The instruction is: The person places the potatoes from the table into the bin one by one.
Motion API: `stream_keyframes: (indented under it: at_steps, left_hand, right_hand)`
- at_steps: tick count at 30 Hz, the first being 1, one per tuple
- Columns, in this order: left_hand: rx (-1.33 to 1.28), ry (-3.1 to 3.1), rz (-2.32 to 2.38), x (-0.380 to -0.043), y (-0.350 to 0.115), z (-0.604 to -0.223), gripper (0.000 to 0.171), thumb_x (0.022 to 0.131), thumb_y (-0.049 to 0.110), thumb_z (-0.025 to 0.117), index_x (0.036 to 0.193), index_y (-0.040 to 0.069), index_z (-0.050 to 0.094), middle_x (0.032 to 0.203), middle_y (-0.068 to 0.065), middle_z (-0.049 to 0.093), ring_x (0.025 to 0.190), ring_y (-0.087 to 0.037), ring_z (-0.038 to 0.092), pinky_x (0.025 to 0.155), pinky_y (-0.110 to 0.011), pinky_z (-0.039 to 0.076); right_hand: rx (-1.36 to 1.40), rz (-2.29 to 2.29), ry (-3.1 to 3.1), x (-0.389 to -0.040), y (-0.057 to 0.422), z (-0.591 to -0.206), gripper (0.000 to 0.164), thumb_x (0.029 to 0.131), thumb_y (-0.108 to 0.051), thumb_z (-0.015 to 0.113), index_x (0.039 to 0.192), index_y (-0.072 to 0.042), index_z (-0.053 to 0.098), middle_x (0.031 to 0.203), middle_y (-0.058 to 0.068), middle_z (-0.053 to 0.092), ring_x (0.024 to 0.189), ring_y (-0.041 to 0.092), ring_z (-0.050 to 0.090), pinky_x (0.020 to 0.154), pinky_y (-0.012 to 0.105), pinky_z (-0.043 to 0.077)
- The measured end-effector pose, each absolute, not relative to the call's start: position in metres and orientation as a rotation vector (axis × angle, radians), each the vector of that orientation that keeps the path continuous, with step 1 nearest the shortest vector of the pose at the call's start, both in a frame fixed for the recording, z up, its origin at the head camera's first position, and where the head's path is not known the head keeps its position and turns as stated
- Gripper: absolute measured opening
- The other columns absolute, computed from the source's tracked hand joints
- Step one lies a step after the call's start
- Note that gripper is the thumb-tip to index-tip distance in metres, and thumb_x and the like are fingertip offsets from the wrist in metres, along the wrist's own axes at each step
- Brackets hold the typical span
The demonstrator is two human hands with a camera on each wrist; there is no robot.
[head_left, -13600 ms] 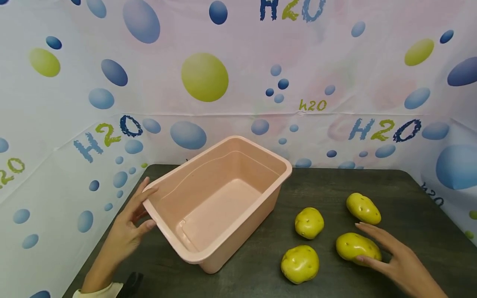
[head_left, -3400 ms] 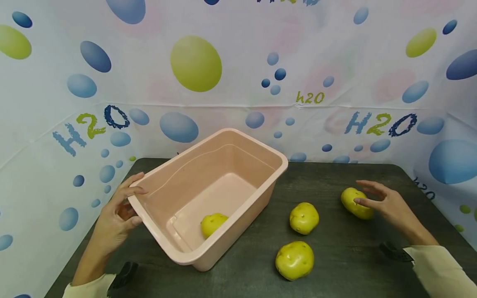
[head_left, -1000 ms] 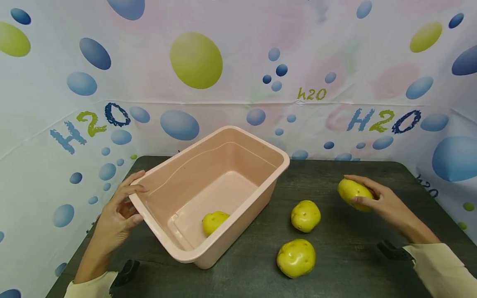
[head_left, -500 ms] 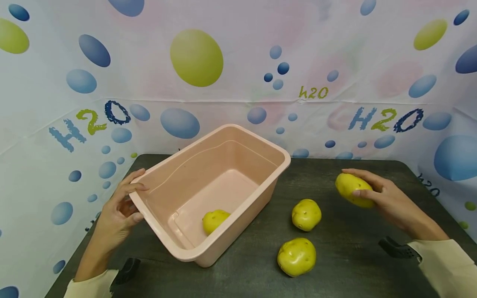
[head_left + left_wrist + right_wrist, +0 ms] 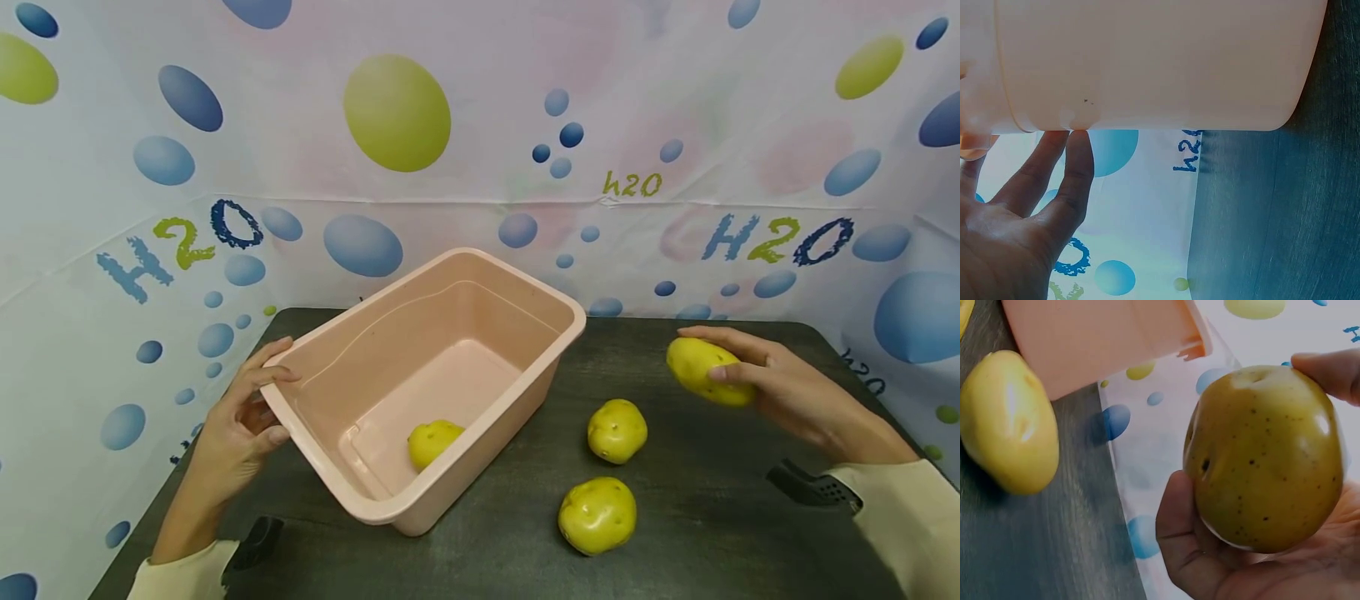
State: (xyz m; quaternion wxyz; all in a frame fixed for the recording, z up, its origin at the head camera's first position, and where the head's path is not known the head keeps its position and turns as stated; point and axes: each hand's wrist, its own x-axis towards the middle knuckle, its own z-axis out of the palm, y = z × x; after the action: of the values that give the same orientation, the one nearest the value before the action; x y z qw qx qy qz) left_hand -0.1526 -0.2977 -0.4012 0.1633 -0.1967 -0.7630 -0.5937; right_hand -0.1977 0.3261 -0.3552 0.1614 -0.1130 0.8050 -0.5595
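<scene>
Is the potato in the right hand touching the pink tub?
Apart. The head view shows dark tabletop between the held potato and the pink tub; the right wrist view shows patterned backdrop between them.

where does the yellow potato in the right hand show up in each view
Head: the yellow potato is right of centre, gripped by the right hand.
Left wrist: not in the picture.
Right wrist: large, right of centre.
Shared landmark: the peach plastic tub, left of centre in the head view, across the top in the left wrist view, at the top left of centre in the right wrist view.
</scene>
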Motion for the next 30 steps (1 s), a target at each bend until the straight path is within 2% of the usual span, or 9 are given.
stream_keyframes:
  at_steps: [9, 20, 30]
  left_hand:
    - [-0.56, -2.174, -1.708, -0.151, -0.298, -0.401, 0.052, 0.09, 0.006, 0.081, 0.135, -0.004, 0.057, 0.169, -0.006, 0.032, 0.132, -0.006, 0.055, 0.091, -0.018, 0.058]
    - [-0.496, -2.183, -1.668, -0.151, -0.293, -0.396, 0.052, 0.088, 0.009, 0.083, 0.133, -0.004, 0.06, 0.167, -0.006, 0.035, 0.133, -0.006, 0.055, 0.089, -0.017, 0.058]
    - [-0.52, -2.178, -1.703, -0.151, -0.294, -0.397, 0.053, 0.089, 0.008, 0.082, 0.134, -0.005, 0.058, 0.168, -0.006, 0.033, 0.133, -0.007, 0.055, 0.091, -0.017, 0.058]
  right_hand:
    - [-0.268, -1.593, 2.166, -0.204, 0.321, -0.339, 0.052, 0.109, -0.016, 0.045, 0.155, -0.039, 0.045, 0.138, -0.004, 0.049, 0.111, 0.021, 0.056, 0.086, 0.038, 0.057]
    - [-0.396, -1.563, 2.01, -0.216, 0.301, -0.315, 0.054, 0.108, -0.013, 0.045, 0.157, -0.035, 0.043, 0.143, 0.002, 0.052, 0.114, 0.022, 0.058, 0.091, 0.039, 0.057]
    - [-0.472, -1.509, 1.951, -0.223, 0.262, -0.285, 0.059, 0.104, -0.016, 0.052, 0.159, -0.032, 0.04, 0.147, 0.007, 0.049, 0.121, 0.027, 0.057, 0.097, 0.043, 0.056]
